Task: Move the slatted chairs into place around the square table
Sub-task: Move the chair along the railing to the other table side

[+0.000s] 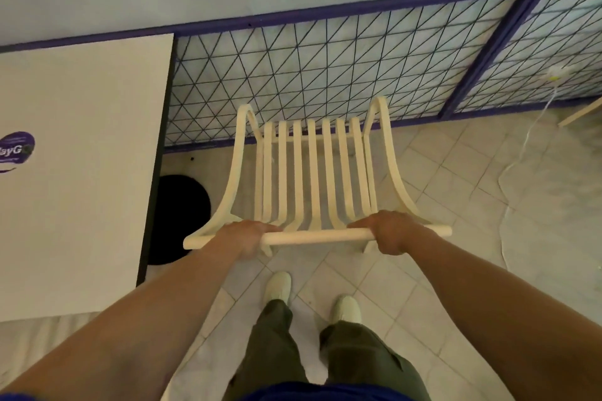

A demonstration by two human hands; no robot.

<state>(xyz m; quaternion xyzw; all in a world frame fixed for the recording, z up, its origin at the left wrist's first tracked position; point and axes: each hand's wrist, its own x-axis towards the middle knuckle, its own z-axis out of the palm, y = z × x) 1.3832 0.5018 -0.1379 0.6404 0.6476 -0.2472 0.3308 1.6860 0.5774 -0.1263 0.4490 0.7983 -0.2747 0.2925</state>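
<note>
**Both hands on the chair's top rail, beside the table**

You are holding the slatted chair (312,172) by its top rail (312,237), looking down on it from behind. Your left hand (244,234) wraps the rail at the end nearer the table (81,205). Your right hand (391,231) wraps it toward the end farther from the table. Both hands have their fingers curled over the rail, knuckles up.

The chair sits just right of the table's right edge and apart from it. Its seat faces away from you, toward the wire-mesh panel (325,68) that runs beyond the table's far corner. This view does not show whether the chair's legs touch the tiled floor (456,189).

A round black base (182,218) shows on the floor under the table's right edge, between table and chair. The table top is white, with a purple logo (14,148) toward its left side. Your white shoes (278,286) stand behind the chair, right of the table's near corner. A white cord (527,140) trails over the floor well right of the table, past the chair.
</note>
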